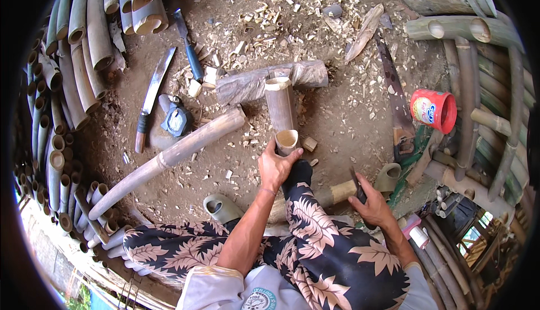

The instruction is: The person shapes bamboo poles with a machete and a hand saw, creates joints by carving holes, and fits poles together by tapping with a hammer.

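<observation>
A brownish bamboo tube with pale cut rims (281, 110) stands out over the ground ahead of the person, its far end against a rough, grey-brown wooden log (239, 88). The left hand (275, 166) curls its fingers around the near end; the right hand (371, 202) is closed around a dark, narrow tool (358, 185). Just right of the tube sits a small tan wooden block (309, 144). A long, pale-brown bamboo pole (169, 158) slants across the left side, hemming that side in. Beyond it lie a long-bladed knife with a dark handle (152, 96) and a blue-handled chisel (193, 59). Rightward are a rusty-bladed handsaw (394, 96) and a red plastic tub (447, 113).
</observation>
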`<state>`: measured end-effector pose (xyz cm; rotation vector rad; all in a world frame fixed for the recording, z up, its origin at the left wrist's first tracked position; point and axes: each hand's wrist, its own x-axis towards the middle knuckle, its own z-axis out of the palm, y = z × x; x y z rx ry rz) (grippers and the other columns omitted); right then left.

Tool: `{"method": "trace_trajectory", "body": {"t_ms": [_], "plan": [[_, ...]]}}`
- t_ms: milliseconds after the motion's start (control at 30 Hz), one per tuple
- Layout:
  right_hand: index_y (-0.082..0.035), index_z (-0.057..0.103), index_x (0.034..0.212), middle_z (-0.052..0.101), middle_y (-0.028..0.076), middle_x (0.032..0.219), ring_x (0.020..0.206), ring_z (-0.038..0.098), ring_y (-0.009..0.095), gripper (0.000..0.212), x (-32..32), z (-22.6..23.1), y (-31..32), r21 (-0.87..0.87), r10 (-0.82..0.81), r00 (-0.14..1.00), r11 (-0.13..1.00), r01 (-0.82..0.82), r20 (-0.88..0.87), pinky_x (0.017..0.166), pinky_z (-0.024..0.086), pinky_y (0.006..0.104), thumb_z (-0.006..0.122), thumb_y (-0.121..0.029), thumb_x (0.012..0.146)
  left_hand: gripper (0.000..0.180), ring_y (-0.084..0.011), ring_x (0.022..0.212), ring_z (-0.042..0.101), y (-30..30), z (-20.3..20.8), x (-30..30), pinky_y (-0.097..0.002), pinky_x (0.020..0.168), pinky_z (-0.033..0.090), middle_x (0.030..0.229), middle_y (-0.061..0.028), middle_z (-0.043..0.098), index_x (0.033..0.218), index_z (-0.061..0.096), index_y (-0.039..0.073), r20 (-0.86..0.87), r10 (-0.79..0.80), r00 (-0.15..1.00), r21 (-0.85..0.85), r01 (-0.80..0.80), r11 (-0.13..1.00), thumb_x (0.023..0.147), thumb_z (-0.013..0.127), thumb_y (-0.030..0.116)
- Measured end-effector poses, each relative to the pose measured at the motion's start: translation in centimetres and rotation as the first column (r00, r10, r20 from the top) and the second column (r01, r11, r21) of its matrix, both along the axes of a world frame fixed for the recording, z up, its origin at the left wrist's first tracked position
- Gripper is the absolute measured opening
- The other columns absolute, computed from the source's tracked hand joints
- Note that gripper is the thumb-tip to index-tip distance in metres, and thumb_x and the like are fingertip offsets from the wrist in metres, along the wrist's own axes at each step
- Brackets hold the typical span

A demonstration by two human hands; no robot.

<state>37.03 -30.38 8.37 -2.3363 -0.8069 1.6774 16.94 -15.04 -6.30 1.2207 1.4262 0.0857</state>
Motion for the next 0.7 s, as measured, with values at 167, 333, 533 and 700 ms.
{"method": "trace_trajectory", "body": {"t_ms": [167,333,533,700], "plan": [[-0.002,0.042,0.139,0.067,0.024,0.105,0.084,0.068,0.04,0.064,0.2,-1.0,6.0,0.192,0.445,0.882,0.862,-0.469,0.154,0.071,0.055,0.0443,0.067,-0.016,0.083,0.087,-0.0339,0.103,0.06,-3.8,4.3,-1.2,-0.0386,0.096,0.047,0.11,-0.0176,0.062,0.135,0.047,-0.005,-0.168,-0.01,0.986,0.286,0.058,0.957,0.074,0.084,0.043],[-0.004,0.048,0.129,0.067,0.017,0.088,0.07,0.069,0.035,0.053,-0.8,-2.0,13.1,0.071,0.838,0.513,0.51,-0.857,0.184,0.057,0.054,0.0432,0.066,-0.019,0.082,0.066,-0.0179,0.098,0.055,-6.3,5.1,0.0,-0.0344,0.092,0.044,0.104,-0.0046,0.058,0.136,0.047,0.008,0.426,0.703,0.57,-0.848,-0.019,0.53,0.094,0.055,0.059],[0.006,0.052,0.118,0.067,0.017,0.073,0.067,0.07,0.032,0.044,-0.2,-5.1,16.5,0.11,0.916,0.372,0.359,-0.927,0.148,0.055,0.054,0.0412,0.063,-0.018,0.083,0.056,-0.0158,0.074,0.055,-4.7,2.8,4.8,-0.0331,0.068,0.044,0.082,-0.0029,0.058,0.139,0.048,0.01,0.057,0.919,0.39,-0.971,-0.193,0.142,0.101,0.042,0.052],[0.004,0.047,0.125,0.065,0.022,0.071,0.066,0.067,0.042,0.051,-0.9,-6.3,15.5,0.125,0.818,0.572,0.575,-0.809,-0.063,0.059,0.053,0.0485,0.062,-0.021,0.083,0.046,-0.0117,0.054,0.043,-3.1,3.9,3.1,-0.0291,0.054,0.04,0.06,0.0038,0.038,0.133,0.056,0.004,0.044,0.824,0.565,-0.881,-0.367,0.298,0.102,0.05,0.038]]}}
